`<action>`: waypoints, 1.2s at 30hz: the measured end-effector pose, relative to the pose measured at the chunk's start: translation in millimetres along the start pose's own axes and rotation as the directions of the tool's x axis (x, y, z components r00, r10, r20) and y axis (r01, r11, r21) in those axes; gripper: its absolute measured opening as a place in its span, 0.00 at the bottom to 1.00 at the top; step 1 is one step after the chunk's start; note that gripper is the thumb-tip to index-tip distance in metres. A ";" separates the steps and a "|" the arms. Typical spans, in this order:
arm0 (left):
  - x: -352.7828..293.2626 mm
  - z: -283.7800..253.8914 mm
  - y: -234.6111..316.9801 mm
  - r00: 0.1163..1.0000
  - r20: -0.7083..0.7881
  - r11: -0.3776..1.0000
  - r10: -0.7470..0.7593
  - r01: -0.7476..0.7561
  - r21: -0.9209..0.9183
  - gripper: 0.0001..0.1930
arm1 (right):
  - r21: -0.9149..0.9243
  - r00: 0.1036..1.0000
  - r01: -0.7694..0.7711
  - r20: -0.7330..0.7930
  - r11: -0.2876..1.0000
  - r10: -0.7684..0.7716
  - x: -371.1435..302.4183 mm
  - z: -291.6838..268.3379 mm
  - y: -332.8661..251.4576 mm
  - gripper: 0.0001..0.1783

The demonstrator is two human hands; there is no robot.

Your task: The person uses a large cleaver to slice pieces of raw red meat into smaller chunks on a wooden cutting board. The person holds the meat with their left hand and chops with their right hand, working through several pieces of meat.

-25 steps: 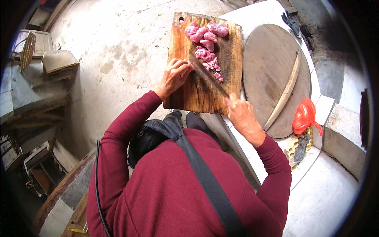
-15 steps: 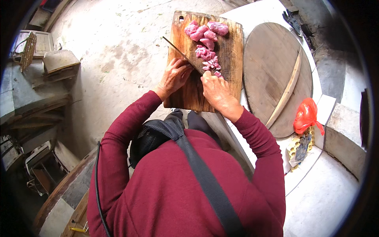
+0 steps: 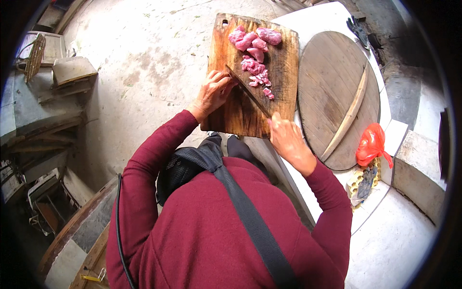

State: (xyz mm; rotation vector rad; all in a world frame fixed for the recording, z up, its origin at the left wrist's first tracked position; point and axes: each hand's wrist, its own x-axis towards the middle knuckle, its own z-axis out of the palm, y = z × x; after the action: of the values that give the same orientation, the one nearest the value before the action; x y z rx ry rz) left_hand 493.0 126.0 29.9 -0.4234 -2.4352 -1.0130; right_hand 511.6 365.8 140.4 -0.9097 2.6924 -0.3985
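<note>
right hand (image 3: 287,140) grips a knife (image 3: 249,92); left hand (image 3: 212,94) curls beside it (can't tell if gripping)

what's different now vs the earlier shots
The right hand has drawn back toward the body and to the right since the middle picture, pulling the knife with it, close to its place in the first. Nothing was visibly taken up or let go. The left hand stayed by the cutting board's left edge; the meat pieces stayed put.
</note>
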 end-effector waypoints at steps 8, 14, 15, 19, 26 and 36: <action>-6.2 -0.6 1.3 0.999 0.024 0.999 -0.027 0.026 0.019 0.08 | -0.070 0.999 0.010 -0.050 0.998 -0.014 57.9 32.6 -9.7 0.05; -8.0 0.2 -4.2 0.999 0.018 0.999 -0.030 0.030 -0.014 0.08 | -0.114 0.998 -0.038 -0.044 0.993 0.033 9.4 5.9 0.5 0.09; -7.7 0.1 -4.8 0.999 0.018 0.999 -0.034 0.035 -0.006 0.08 | -0.128 1.000 -0.028 -0.016 0.991 0.026 2.1 0.4 -5.0 0.08; -5.0 -2.4 -0.1 0.999 0.027 0.999 -0.035 0.035 -0.013 0.08 | -0.089 0.995 0.037 -0.087 0.995 -0.045 -5.1 8.8 -4.9 0.11; -6.8 -0.4 -0.6 0.999 0.014 0.999 -0.045 0.045 -0.016 0.07 | -0.080 0.996 0.009 -0.082 0.997 -0.016 64.4 29.6 -10.9 0.04; -8.3 -2.1 -4.7 0.999 0.030 0.999 -0.042 0.042 -0.007 0.06 | -0.099 1.000 -0.030 0.000 0.995 0.030 -5.8 0.6 -8.5 0.11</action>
State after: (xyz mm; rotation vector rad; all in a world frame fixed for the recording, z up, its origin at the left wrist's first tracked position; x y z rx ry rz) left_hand 498.6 120.4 24.0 -0.3946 -2.4770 -1.0411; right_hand 520.9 362.9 143.7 -0.8944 2.7423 -0.2605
